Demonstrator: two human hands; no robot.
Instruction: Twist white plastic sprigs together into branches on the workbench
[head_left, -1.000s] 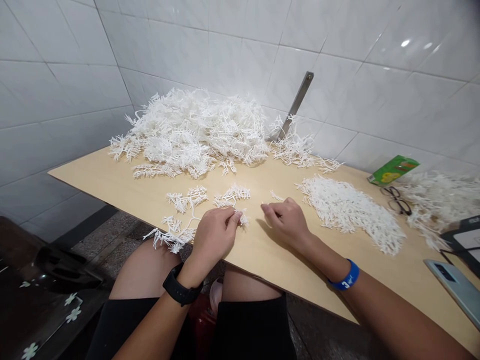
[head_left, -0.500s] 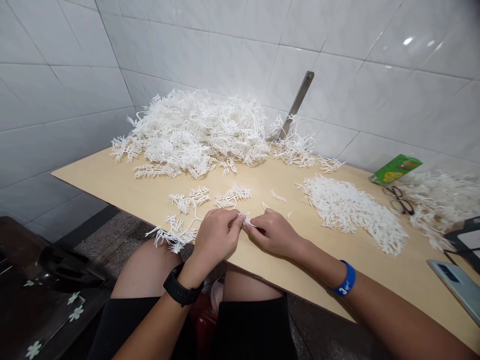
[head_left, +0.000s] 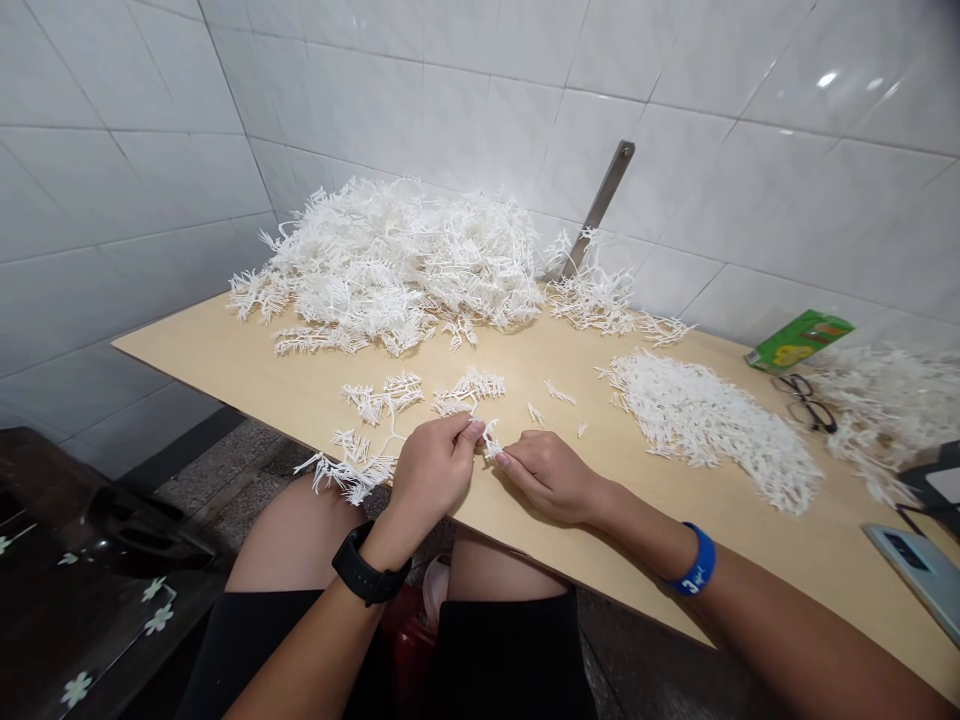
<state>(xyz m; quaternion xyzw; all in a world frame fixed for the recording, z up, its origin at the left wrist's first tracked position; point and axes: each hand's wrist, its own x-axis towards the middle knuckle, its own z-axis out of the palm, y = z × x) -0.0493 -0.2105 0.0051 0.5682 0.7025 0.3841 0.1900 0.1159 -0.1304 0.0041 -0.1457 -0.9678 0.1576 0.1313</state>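
Over the table's near edge, my left hand [head_left: 435, 462] is closed on a branched white plastic sprig [head_left: 390, 420], part of which spreads out to its left. My right hand [head_left: 553, 474] pinches small white tips [head_left: 491, 440] at the sprig's right end, between the two hands. Just beyond my right hand lie a few loose little white pieces [head_left: 559, 393]. To the right is a flat heap of small white pieces [head_left: 705, 425]. A large pile of white branched sprigs [head_left: 405, 265] rises at the back.
A metal bar [head_left: 600, 205] leans upright against the tiled wall beside a smaller bunch of sprigs [head_left: 596, 295]. At right are a green box [head_left: 799, 340], eyeglasses [head_left: 806, 402], another white heap [head_left: 892, 400] and a phone [head_left: 915, 570]. A dark seat [head_left: 82, 560] stands at left.
My hands have drawn slightly apart, showing more of the white tips between them. A small loose piece beyond my right hand is now in fuller view. The view has shifted a little.
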